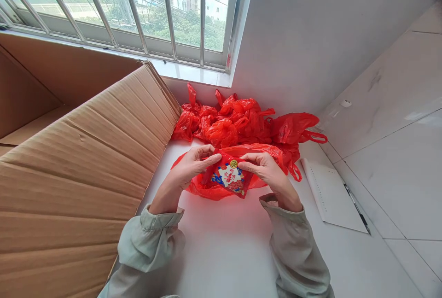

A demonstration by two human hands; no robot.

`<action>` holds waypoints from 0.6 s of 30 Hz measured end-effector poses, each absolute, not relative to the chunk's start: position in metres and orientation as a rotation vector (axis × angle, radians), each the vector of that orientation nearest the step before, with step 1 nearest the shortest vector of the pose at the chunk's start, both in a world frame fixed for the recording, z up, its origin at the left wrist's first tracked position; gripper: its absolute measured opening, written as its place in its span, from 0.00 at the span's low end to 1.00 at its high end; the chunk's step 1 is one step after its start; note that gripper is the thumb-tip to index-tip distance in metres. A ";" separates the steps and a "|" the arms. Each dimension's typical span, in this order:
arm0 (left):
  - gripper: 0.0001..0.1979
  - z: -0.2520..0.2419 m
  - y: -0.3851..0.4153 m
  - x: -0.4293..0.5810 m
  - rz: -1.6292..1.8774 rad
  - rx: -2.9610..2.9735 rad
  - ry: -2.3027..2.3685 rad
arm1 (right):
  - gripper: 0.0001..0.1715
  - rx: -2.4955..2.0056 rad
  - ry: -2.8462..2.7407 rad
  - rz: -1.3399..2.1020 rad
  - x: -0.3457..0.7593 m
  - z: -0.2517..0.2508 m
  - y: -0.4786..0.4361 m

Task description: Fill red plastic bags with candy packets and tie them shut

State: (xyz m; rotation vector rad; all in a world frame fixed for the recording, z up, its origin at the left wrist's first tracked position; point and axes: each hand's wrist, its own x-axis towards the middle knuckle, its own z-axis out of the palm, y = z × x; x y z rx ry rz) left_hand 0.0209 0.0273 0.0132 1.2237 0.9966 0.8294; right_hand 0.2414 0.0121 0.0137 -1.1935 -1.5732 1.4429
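A small red packet [229,176] with blue, white and gold floral print hangs between both hands, its printed face toward me and one corner pointing down. My left hand [194,164] pinches its upper left edge between thumb and fingers. The upper right edge, beside a round gold emblem, is gripped by my right hand [264,169]. Under and behind the packet lies an open red plastic bag [210,191], spread on the white surface [221,252]. Whether the packet touches the bag is unclear.
Several knotted red plastic bags [228,123] are piled against the wall. A large open cardboard box [90,160] stands at the left. At the right lie a white notepad [331,192] and a black pen [357,209]. Behind is a barred window [152,17].
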 end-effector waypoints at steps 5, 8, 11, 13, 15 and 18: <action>0.16 0.019 0.025 0.019 0.641 1.292 0.826 | 0.17 -1.204 -1.546 1.382 0.242 0.015 0.011; 0.15 0.017 0.025 0.019 0.614 1.310 0.848 | 0.18 -1.217 -1.529 1.348 0.244 0.014 0.013; 0.17 0.014 0.026 0.018 0.589 1.306 0.840 | 0.20 -1.222 -1.518 1.341 0.246 0.011 0.015; 0.18 0.012 0.027 0.017 0.569 1.297 0.820 | 0.20 -1.227 -1.524 1.347 0.247 0.010 0.015; 0.17 0.012 0.027 0.015 0.568 1.306 0.786 | 0.19 -1.237 -1.528 1.339 0.248 0.010 0.015; 0.16 0.013 0.026 0.015 0.571 1.326 0.721 | 0.19 -1.249 -1.543 1.318 0.248 0.010 0.015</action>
